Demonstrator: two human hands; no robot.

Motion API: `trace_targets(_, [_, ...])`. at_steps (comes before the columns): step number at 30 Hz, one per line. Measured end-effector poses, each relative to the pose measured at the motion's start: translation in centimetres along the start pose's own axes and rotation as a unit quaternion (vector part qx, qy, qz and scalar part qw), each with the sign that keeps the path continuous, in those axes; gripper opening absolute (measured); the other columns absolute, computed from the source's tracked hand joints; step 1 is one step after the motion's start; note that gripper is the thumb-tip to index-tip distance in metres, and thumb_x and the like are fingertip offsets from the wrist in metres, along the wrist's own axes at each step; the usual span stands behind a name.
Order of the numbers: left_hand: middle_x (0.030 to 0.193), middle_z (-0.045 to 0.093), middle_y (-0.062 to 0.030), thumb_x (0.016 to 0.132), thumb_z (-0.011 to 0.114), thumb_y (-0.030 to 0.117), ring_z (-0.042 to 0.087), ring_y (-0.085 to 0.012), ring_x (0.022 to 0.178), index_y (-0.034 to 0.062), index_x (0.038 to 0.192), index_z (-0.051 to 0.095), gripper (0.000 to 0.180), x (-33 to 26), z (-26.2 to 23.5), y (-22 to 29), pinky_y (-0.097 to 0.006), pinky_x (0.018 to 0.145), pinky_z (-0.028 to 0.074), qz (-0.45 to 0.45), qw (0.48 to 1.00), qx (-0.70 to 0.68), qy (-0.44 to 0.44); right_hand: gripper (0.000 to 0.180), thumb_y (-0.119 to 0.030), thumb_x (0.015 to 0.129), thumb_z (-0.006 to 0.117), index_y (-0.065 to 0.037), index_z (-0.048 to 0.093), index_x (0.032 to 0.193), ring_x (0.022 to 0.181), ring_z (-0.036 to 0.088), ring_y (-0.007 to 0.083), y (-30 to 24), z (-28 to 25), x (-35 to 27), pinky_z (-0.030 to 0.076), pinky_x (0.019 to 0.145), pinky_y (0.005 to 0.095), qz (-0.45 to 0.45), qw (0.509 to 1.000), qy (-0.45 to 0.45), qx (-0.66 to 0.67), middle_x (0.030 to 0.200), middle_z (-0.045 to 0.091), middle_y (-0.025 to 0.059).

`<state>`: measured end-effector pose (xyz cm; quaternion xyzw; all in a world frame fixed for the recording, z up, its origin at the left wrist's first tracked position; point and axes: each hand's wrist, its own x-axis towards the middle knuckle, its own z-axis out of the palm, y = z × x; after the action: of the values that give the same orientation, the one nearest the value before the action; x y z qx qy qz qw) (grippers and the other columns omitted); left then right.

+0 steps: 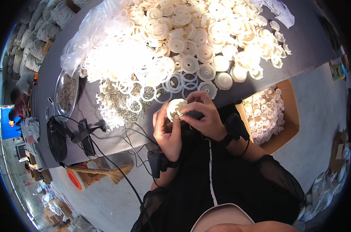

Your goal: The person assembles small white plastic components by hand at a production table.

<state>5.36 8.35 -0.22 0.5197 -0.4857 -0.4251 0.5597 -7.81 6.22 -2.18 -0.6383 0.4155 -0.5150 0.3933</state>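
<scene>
Close to the table's front edge, a round cream plastic part with a notched rim is held between both hands. My left hand grips it from the left and below, thumb against its lower edge. From the right, my right hand pinches its near side with thumb and fingers; whether a smaller piece sits between those fingertips is hidden. Translucent plastic rings lie just beyond my hands. Farther off spreads a big heap of similar cream round parts, its left side washed out by bright light.
Small clear and metallic bits lie left of my hands, near an oval metal tray of tiny pieces. A black pouch and cables occupy the table's left. At right, a cardboard box holds many cream parts. Two people work far left.
</scene>
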Motion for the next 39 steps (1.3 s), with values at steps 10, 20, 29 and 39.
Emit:
trace_targets(10, [0.104, 0.052, -0.0081, 0.082, 0.057, -0.005, 0.055, -0.0123, 0.088, 0.0001, 0.117, 0.053, 0.036, -0.1, 0.0, 0.4, -0.019, 0.063, 0.047, 0.034, 0.997, 0.059, -0.019, 0.036, -0.01, 0.075, 0.07, 0.0, 0.055, 0.107, 0.091, 0.054, 0.0117, 0.5, 0.1, 0.4, 0.046, 0.077, 0.0245, 0.168, 0.935, 0.011, 0.313, 0.104, 0.053, 0.0072])
trace_targets(20, [0.097, 0.053, -0.008, 0.079, 0.058, -0.007, 0.054, -0.0106, 0.08, 0.0014, 0.115, 0.055, 0.037, -0.7, 0.1, 1.0, -0.019, 0.059, 0.045, 0.114, 0.97, 0.215, -0.015, 0.037, -0.011, 0.078, 0.068, 0.002, 0.053, 0.109, 0.087, 0.058, 0.0103, 0.5, -0.5, 0.5, 0.048, 0.077, 0.0243, 0.219, 0.897, -0.08, 0.376, 0.098, 0.059, 0.0057])
trace_targets(29, [0.098, 0.052, -0.006, 0.082, 0.055, -0.007, 0.054, -0.0101, 0.083, 0.0004, 0.116, 0.054, 0.035, -0.5, 0.2, 0.6, -0.018, 0.061, 0.045, 0.007, 0.998, 0.052, -0.024, 0.031, -0.01, 0.08, 0.066, 0.0, 0.053, 0.105, 0.088, 0.055, 0.008, 0.3, -0.4, 0.1, 0.048, 0.076, 0.0227, 0.215, 0.929, -0.085, 0.291, 0.096, 0.056, 0.0028])
trace_targets(39, [0.098, 0.052, -0.0061, 0.083, 0.054, -0.007, 0.055, -0.0109, 0.082, 0.0004, 0.116, 0.054, 0.034, -0.5, 0.2, 0.5, -0.021, 0.063, 0.046, 0.06, 0.988, 0.141, -0.003, 0.034, -0.013, 0.079, 0.068, 0.002, 0.053, 0.106, 0.087, 0.056, 0.0094, 0.6, 0.2, 0.2, 0.049, 0.071, 0.0223, 0.209, 0.931, -0.08, 0.289, 0.098, 0.057, 0.0048])
